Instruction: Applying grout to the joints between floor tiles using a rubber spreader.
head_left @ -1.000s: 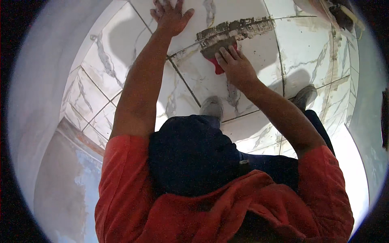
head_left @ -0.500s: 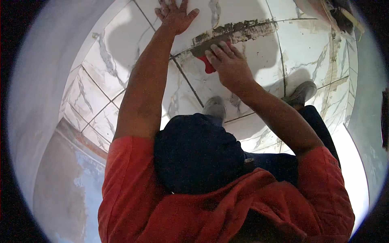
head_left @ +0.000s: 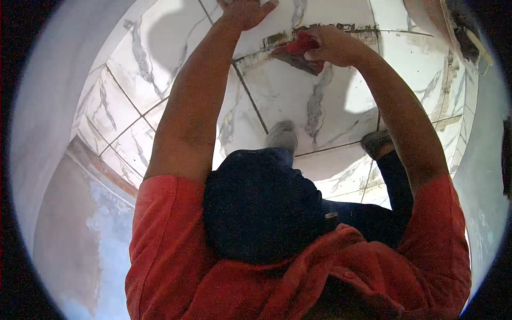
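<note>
My right hand grips a red scraper, its lower side smeared with dark grout. The scraper is tilted over a tile joint, close to the streaky grout line that runs across the white marbled tiles. Further to the left, my left hand rests flat on a tile with its thumb stretched out. The upper picture edge cuts off most of its fingers. Nothing shows in that hand.
My grey shoes stand on the tiles near my bent knee. Smooth grey walls curve up on both sides. A dark object with a pale handle sits at the upper right. Bare patchy plaster lies at the lower left.
My right hand has moved up and to the right, turning the scraper so that its grout-covered side shows. In the picture, my left hand sits higher and further right.
</note>
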`<state>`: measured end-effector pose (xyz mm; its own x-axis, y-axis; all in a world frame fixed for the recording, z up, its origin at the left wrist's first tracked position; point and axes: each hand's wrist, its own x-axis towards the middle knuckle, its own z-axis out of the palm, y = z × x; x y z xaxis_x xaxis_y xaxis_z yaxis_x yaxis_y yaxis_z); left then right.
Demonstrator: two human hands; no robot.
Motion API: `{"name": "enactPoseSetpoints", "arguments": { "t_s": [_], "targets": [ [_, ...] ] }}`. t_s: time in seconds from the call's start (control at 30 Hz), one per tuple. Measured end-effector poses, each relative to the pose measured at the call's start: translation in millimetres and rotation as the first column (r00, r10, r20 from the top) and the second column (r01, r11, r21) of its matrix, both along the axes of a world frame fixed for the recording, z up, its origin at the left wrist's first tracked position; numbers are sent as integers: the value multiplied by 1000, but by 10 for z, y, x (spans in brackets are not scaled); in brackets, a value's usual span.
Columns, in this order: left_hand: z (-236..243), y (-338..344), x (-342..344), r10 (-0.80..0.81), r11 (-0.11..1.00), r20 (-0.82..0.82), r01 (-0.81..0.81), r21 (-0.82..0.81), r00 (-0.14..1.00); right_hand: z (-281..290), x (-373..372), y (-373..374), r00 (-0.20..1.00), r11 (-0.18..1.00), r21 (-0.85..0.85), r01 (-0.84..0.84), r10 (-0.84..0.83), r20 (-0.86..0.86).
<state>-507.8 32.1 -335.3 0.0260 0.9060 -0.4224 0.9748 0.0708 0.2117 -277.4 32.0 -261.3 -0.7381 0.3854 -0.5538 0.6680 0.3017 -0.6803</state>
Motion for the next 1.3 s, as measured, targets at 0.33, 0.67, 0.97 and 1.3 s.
{"name": "enactPoseSetpoints", "arguments": {
  "t_s": [0.33,0.67,0.97,1.3],
  "targets": [
    [77,21,51,8,996,-9,-9,-83,1000,-71,-714,234,881,849,299,-436,334,336],
    [8,62,-26,-3,994,5,4,-109,1000,-95,-732,66,930,837,409,-363,351,108],
    [112,-227,-745,278,874,926,-467,-134,254,-235,-932,-10,856,798,413,-439,512,-79],
    [466,-2384,-1160,399,146,909,-971,-191,-119,1,-1346,-77,866,787,370,-494,486,121]
  ]
}}
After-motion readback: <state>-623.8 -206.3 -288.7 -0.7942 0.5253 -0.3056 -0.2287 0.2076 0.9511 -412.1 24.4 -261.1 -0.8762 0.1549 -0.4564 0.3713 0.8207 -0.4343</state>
